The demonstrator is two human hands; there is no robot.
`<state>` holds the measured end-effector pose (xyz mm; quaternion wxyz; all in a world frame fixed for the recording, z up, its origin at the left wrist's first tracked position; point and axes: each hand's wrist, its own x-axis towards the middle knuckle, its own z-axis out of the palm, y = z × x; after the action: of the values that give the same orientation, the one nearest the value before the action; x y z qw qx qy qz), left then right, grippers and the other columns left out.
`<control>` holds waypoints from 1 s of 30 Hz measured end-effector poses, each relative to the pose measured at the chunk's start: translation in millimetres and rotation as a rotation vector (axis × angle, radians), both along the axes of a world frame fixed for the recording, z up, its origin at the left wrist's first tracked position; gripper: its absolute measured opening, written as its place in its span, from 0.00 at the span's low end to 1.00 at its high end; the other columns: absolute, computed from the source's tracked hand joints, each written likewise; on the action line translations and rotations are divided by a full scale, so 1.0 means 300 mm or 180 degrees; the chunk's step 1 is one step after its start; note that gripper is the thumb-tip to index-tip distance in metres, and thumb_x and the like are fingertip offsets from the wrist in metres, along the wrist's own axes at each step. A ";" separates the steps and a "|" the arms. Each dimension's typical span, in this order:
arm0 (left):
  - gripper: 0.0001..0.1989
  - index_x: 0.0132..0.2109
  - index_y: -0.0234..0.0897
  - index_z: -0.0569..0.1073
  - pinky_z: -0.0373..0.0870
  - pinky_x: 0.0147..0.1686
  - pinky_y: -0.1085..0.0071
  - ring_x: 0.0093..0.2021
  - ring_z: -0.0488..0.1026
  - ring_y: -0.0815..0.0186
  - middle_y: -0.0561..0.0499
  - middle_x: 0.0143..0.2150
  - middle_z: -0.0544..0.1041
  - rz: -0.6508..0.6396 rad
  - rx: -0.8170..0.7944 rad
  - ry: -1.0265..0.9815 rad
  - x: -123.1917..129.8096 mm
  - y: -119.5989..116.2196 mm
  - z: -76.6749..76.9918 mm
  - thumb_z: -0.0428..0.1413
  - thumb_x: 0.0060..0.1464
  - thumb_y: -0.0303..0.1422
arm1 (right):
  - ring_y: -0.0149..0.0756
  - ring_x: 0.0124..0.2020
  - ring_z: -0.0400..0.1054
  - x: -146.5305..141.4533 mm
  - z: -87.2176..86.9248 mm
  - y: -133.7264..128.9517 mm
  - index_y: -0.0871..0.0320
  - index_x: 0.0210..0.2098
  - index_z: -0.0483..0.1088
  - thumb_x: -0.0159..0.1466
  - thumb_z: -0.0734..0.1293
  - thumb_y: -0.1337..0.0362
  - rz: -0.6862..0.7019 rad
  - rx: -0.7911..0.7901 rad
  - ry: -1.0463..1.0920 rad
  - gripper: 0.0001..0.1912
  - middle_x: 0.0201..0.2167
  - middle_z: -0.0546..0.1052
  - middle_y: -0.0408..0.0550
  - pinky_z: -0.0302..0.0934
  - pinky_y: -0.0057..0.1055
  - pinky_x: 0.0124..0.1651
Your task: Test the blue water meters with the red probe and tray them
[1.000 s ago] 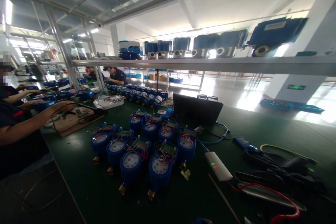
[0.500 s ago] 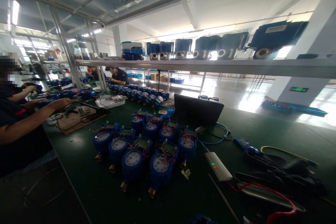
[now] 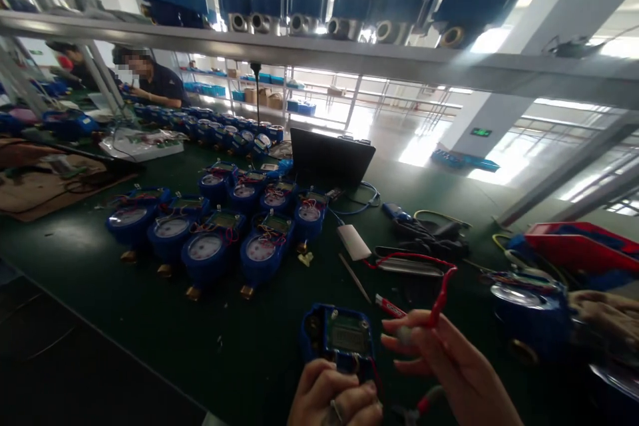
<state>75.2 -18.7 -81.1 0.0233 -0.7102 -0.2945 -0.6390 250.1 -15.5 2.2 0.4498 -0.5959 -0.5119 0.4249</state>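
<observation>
A blue water meter with an exposed display board lies at the bottom centre. Over its near side curl the fingers of my left hand, closed on it, with a ring on one finger. My right hand is just right of the meter, fingers bent toward it. A red cable runs into the right hand's grip; its end is hidden by the fingers. Below that hand, a red-and-grey lead is partly visible. A red-and-white marker-like stick lies just beyond the fingertips.
Several blue water meters with loose wires stand left of centre. Behind them are a black laptop and a white box. At right sit another meter and a red bin. A shelf crosses above; co-workers sit far left.
My view has swung right and down. Both my hands have come into view at the bottom, with the nearest water meter now showing more fully.
</observation>
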 end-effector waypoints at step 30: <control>0.09 0.48 0.42 0.77 0.48 0.67 0.76 0.48 0.73 0.74 0.61 0.49 0.81 -0.0457 -0.0384 0.1196 -0.105 -0.025 0.068 0.53 0.67 0.33 | 0.44 0.36 0.77 -0.140 -0.145 0.094 0.56 0.39 0.76 0.56 0.72 0.50 0.0127 -0.0887 0.1526 0.18 0.35 0.83 0.47 0.69 0.32 0.35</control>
<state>43.8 -26.1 -60.6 -0.0103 -0.8361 -0.2714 -0.4765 208.2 12.6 -41.5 0.4633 -0.5243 -0.3392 0.6288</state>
